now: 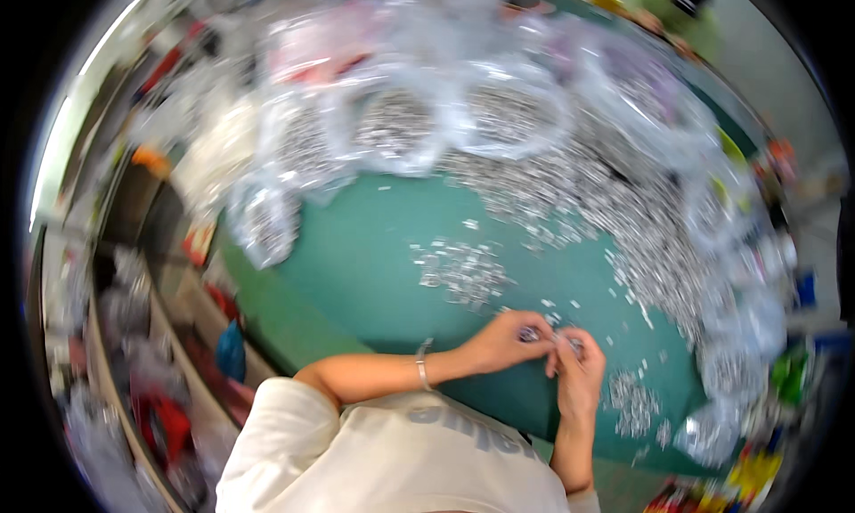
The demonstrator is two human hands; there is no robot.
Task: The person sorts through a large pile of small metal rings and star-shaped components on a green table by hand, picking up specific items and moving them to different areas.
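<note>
My left hand (508,342) and my right hand (581,375) meet above the near side of the green table. The fingers of both are curled, and the fingertips come together in a pinch. Small silvery pieces (529,334) show within the curl of my left hand; a few more appear between the fingers of my right. Blur hides their exact kind. Just beyond the hands lies a loose pile of similar small pieces (463,272). A smaller pile (633,404) rests to the right of my right forearm.
A broad heap of silvery pieces (623,219) curves along the table's (356,255) far and right sides. Open clear plastic bags (394,126) of pieces line the back. Shelves (169,335) with bagged goods stand at left. Another person in green (686,14) is at far right.
</note>
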